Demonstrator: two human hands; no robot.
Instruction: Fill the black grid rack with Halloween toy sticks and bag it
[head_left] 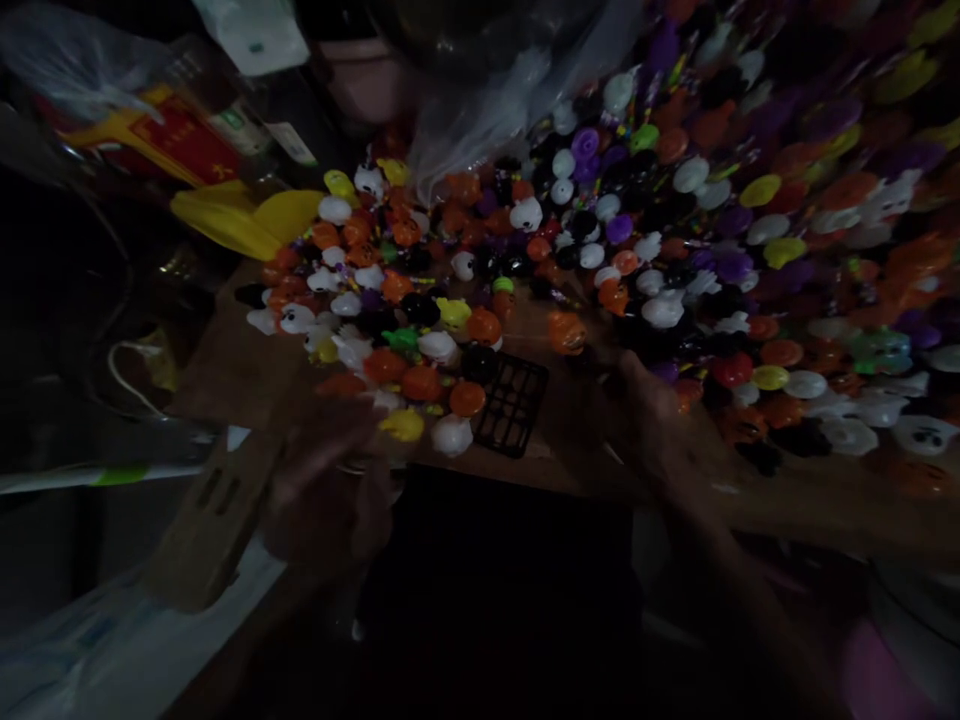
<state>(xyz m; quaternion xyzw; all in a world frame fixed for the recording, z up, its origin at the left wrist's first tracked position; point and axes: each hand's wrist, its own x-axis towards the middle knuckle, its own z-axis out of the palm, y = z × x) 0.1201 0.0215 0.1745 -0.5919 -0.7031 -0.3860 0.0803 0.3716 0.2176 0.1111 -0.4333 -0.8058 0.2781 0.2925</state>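
Note:
The scene is dim and blurred. My left hand (pixel 330 465) is at the table's front edge, its smeared fingers beside a cluster of small plastic Halloween figures; a yellow figure (pixel 403 425) and a white ball-shaped one (pixel 452 436) lie closest. Whether it holds any of them I cannot make out. On the other side, my right hand (pixel 651 415) is closed with its fingertips pointing inward, and what is in it is too dark to name. An orange pumpkin figure (pixel 567 333) is just beyond those fingertips. Between both hands lies a black plastic grid (pixel 513 405).
A large heap of orange, white, purple and black figures (pixel 780 350) covers the right side of the wooden table (pixel 232 350). Clear plastic film (pixel 480 125) lies behind. At the back left are a yellow item (pixel 247 218) and a red-yellow package (pixel 184 135).

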